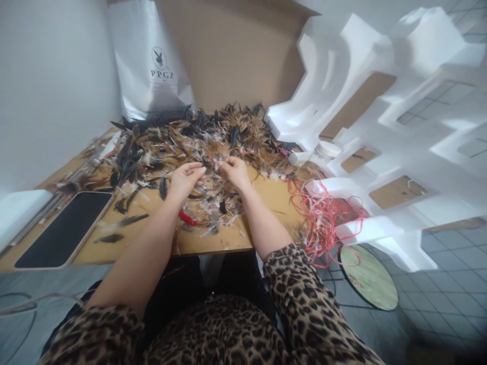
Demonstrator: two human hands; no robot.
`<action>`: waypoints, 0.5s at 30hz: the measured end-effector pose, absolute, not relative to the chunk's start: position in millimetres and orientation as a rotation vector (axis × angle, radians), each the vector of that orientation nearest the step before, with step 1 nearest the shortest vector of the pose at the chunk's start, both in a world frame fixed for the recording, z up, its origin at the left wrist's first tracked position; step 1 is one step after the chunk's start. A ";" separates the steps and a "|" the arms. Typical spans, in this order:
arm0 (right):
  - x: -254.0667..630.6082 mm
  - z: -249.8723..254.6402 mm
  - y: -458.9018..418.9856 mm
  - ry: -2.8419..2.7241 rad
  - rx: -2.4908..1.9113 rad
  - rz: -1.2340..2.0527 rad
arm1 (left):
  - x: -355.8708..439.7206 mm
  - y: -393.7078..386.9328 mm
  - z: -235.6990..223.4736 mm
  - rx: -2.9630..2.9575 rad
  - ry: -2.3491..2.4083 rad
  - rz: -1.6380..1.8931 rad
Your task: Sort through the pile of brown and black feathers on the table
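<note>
Brown-and-black wispy feathers (178,142) by the fingertips: bare left hand (186,181) and bare right hand (235,174) nearly pinched; what they grip, if anything, I can't tell.
Heap: beyond both hands, on flat yellowish tabletop (274,200).
Tangle: pink ribbon-like strips (321,215) against white moulded foam (411,137).

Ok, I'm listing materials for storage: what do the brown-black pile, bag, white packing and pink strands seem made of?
Pile: feathers, partly glossy; slim, pointed vanes show.
Bag: perhaps plastic or coated paper; silvery, soft sheen, printed logo.
White packing: likely moulded foam, mostly matte; thick walls with cut-outs.
Pink strands: possibly plastic cord, slightly shiny; thin, tangled, too blurred to be sure.
</note>
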State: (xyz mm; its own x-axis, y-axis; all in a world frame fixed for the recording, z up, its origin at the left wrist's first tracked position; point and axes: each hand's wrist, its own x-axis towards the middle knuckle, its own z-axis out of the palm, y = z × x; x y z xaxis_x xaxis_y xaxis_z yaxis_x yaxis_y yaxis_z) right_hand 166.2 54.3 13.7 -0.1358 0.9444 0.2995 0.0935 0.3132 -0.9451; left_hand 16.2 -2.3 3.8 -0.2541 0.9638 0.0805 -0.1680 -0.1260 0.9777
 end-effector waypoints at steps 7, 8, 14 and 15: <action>241.6 37.3 77.8 -1.290 -1.106 0.755 | 12.6 -0.3 1.5 1.074 1.310 1.583; 258.1 36.9 80.9 -1.256 -1.141 0.692 | 12.7 0.0 1.0 1.079 1.312 1.584; 356.8 15.4 90.5 -1.070 -1.496 0.457 | 12.8 2.6 -2.0 1.079 1.328 1.608; 367.9 10.8 90.1 -1.088 -1.571 0.447 | 12.4 3.1 -2.5 1.077 1.331 1.613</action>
State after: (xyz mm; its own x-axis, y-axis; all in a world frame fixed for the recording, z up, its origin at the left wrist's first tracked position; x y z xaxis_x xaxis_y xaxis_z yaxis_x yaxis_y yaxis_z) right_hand 367.9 90.1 10.8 0.5039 0.8236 0.2604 0.4024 0.0430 -0.9145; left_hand 12.4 3.1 -2.5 -0.3469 0.9284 0.1333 -0.0457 -0.1586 0.9863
